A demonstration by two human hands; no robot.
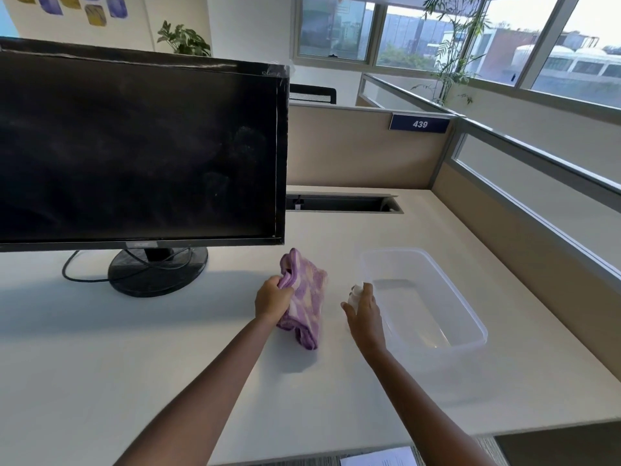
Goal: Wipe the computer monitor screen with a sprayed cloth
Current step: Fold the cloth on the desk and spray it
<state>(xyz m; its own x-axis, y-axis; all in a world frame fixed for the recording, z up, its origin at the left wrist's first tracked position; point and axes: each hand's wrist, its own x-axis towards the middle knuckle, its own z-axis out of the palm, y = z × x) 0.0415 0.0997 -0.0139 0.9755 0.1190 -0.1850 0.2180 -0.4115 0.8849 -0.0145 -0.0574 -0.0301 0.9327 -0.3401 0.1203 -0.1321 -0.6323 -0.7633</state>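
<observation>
A black computer monitor stands on a round base at the left of the white desk, its dark screen dusty and smeared. My left hand grips a purple and white checked cloth, which hangs just above the desk to the right of the monitor's base. My right hand holds a small clear spray bottle upright, its nozzle turned toward the cloth a short gap away. Most of the bottle is hidden by my fingers.
A clear plastic tub sits on the desk just right of my right hand. A black cable loops from the monitor base. A cable slot opens at the desk's back edge. Beige partitions wall the back and right.
</observation>
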